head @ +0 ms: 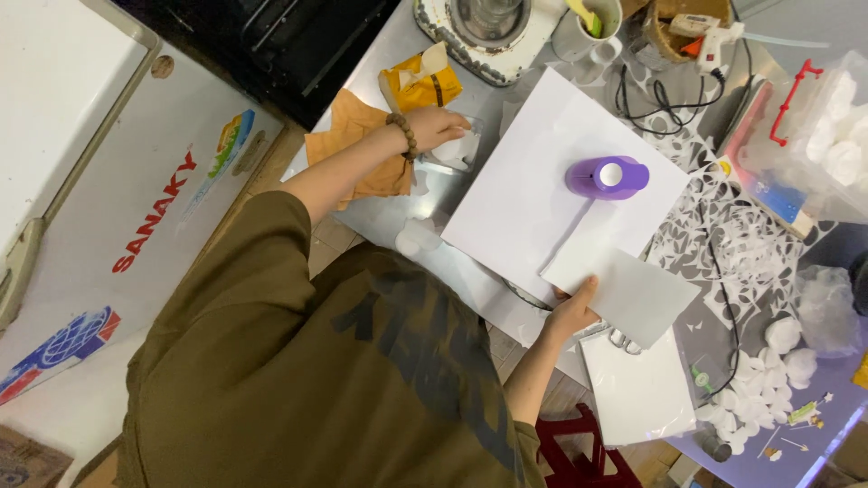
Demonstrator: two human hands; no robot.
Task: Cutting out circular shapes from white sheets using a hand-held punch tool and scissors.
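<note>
Cluttered desk point(389, 217): my right hand point(571, 314) pinches a sheet point(624, 289) below the punch point(607, 177); left hand point(438, 126) grips petals point(455, 150). I'd feed squarely.

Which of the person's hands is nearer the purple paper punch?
Right. The right hand grips the white sheet just below the purple paper punch; the left hand is farther, beyond the big sheet's edge.

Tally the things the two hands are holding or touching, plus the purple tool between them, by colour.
White: 2 (paper sheet under the right hand; paper cut-outs under the left hand)
Purple: 1 (paper punch, untouched, on the large white sheet)
Total: 3
</note>
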